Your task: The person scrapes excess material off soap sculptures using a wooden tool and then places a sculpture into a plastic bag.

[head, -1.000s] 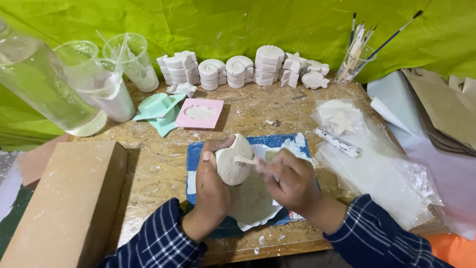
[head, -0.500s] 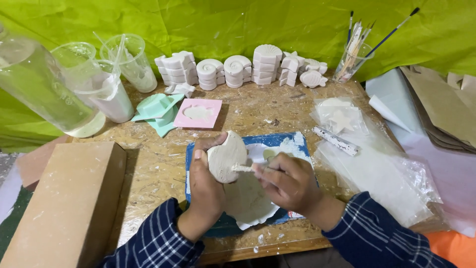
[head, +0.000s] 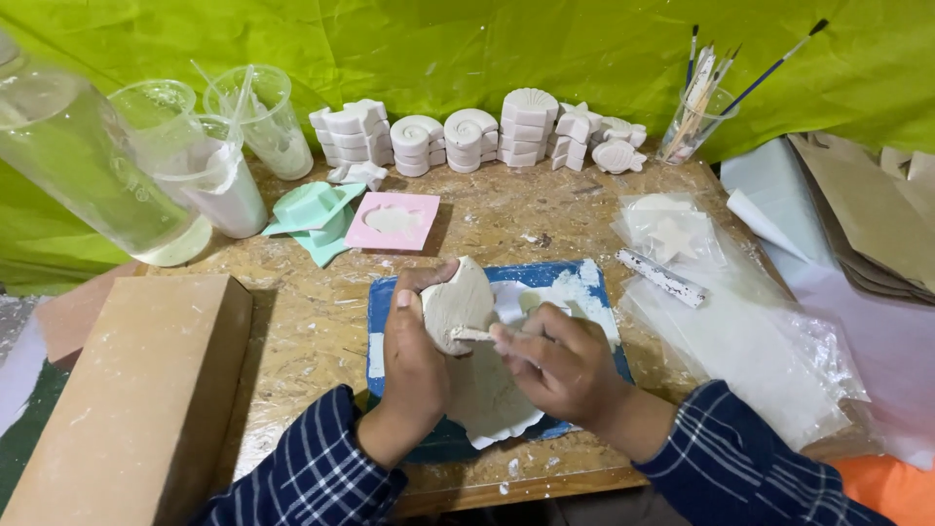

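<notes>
Gripping an upright plaster shell cast (head: 458, 304), left hand (head: 414, 365); right hand (head: 560, 362) pinching a level stick (head: 474, 334).

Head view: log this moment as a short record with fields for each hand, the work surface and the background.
left hand: holds a white plaster shell cast upright
right hand: presses a thin tool against the cast's lower edge
surface: blue mat on a chipboard table
behind: stacked white casts, pink mould, green mould, brush jar
</notes>
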